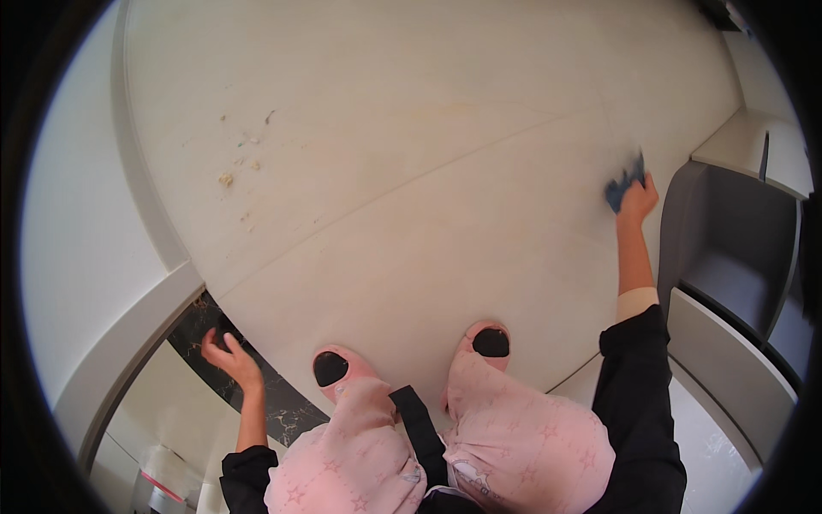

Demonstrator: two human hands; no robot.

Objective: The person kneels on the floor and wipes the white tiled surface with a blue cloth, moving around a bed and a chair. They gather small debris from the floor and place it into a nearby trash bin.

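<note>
My right hand (638, 199) grips a crumpled dark blue cloth (620, 191), blurred at its edges, low over the pale tiled floor (411, 250). Whether the cloth touches the tiles I cannot tell. Out to the left, my left hand (232, 360) holds nothing, its fingers apart, above a dark marble threshold strip (282, 411). Scattered crumbs and bits of debris lie on the floor at the upper left, the biggest being a pale yellowish crumb (225, 179). A small dark scrap (270, 116) is near them.
On the right stands a grey open-fronted cabinet (738, 238), close to my right arm. A white wall with a baseboard (138, 173) and a door frame (128, 334) bound the left. My feet, in pink slippers (491, 331), rest on the floor. A clear container (160, 485) is at the lower left.
</note>
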